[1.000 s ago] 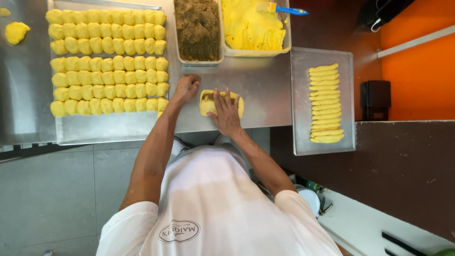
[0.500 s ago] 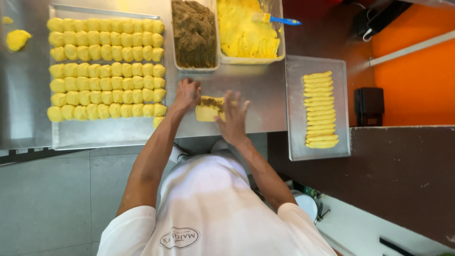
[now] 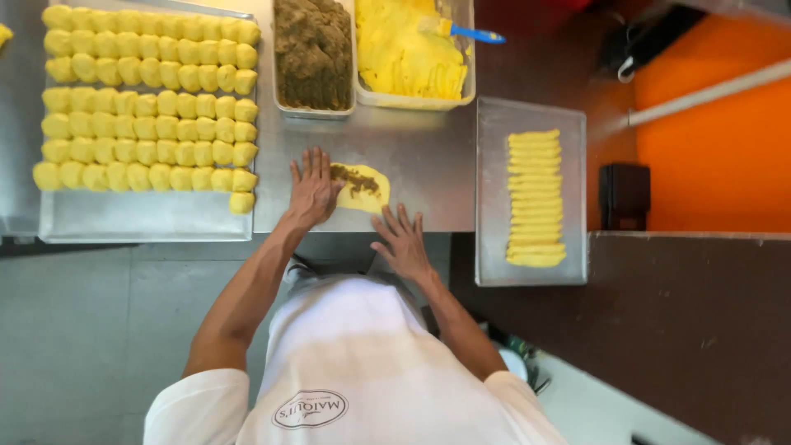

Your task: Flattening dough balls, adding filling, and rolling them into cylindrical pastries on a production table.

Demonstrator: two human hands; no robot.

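1. Since a moment ago the right hand (image 3: 404, 241) has slid off the dough and back toward the counter's near edge, and the dough piece (image 3: 361, 186) now lies uncovered, where before both hands sat over it.
2. Left hand (image 3: 313, 188): fingers spread flat and loose, gripping nothing — the fingertips press the counter and the left edge of the dough.
3. Right hand: fingers splayed and released, palm down on the steel counter (image 3: 420, 156), just short of the dough and not touching it as far as I can see.
4. That dough piece is a flattened yellow oval on the counter between the two trays, with a dark streak of brown filling (image 3: 353, 176) along its upper left.
5. To the left stands a metal tray (image 3: 148, 218) packed with rows of small yellow dough balls (image 3: 148, 103).
6. Beyond the dough sit two tubs — one of brown filling (image 3: 313, 53), one of yellow dough sheets (image 3: 404, 58) with a blue-handled brush (image 3: 465, 33) resting in it.
7. To the right, a second metal tray (image 3: 494, 198) carries a column of rolled yellow sticks (image 3: 535, 198).
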